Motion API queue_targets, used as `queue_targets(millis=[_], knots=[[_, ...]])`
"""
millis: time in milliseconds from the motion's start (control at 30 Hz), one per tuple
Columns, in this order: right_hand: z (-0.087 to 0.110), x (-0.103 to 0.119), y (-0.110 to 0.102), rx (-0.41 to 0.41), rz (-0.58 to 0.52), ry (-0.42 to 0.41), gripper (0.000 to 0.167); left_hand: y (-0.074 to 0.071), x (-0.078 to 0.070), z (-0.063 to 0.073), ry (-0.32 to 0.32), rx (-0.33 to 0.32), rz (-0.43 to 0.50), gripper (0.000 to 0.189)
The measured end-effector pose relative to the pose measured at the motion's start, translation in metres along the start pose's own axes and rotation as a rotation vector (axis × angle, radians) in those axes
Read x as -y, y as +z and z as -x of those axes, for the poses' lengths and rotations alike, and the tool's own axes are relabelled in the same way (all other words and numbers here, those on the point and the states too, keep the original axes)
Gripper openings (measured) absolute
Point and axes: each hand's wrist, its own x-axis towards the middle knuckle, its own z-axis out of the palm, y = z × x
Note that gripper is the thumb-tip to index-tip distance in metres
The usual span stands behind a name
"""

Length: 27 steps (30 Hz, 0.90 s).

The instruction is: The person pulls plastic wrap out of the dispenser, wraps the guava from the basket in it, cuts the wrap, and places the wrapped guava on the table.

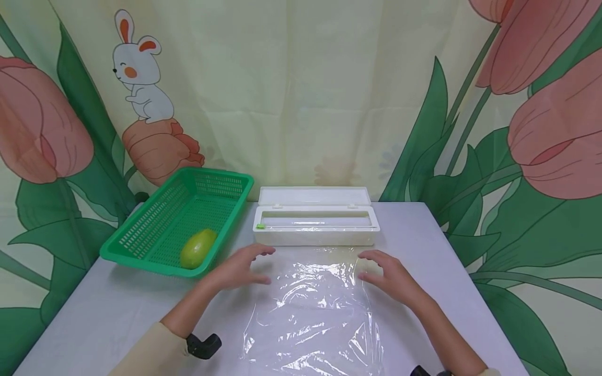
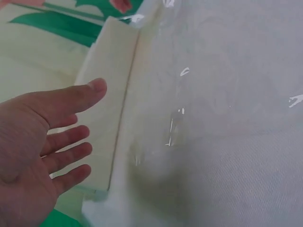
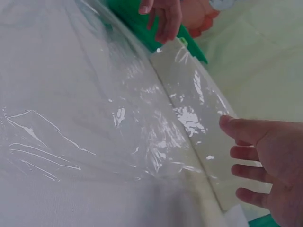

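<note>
A sheet of clear plastic wrap [image 1: 315,313] runs from the white wrap dispenser [image 1: 315,237] toward the person, over the table. The dispenser's lid [image 1: 314,196] stands raised at the back, and a green slider [image 1: 261,226] sits at its left end. On the sheet's left side, the left hand [image 1: 242,269] hovers with spread fingers and holds nothing. Opposite it, the right hand [image 1: 388,274] is held over the right edge, fingers apart and also holding nothing. Both wrist views show the hands [image 2: 42,151] [image 3: 270,165] close to the dispenser's front face.
A green plastic basket [image 1: 141,219] stands at the table's back left, with a yellow-green oval fruit [image 1: 198,248] inside. White cloth covers the table [image 1: 442,292]. Behind it hangs a curtain [image 1: 301,94] printed with tulips and a rabbit.
</note>
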Motion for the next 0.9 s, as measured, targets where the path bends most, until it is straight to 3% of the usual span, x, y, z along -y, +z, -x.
queue_targets(millis=[167,600,900], knots=[[-0.005,-0.001,0.004,0.008,0.005,0.001,0.050,0.007,0.007,-0.007,-0.030,0.006,-0.006,0.070],[-0.021,-0.014,0.016,0.007,-0.007,-0.068,0.053,0.017,0.019,-0.017,0.021,0.009,-0.061,0.076],[-0.034,-0.030,0.024,0.035,0.039,-0.107,0.062,0.023,0.027,-0.018,-0.001,0.031,-0.149,0.088]])
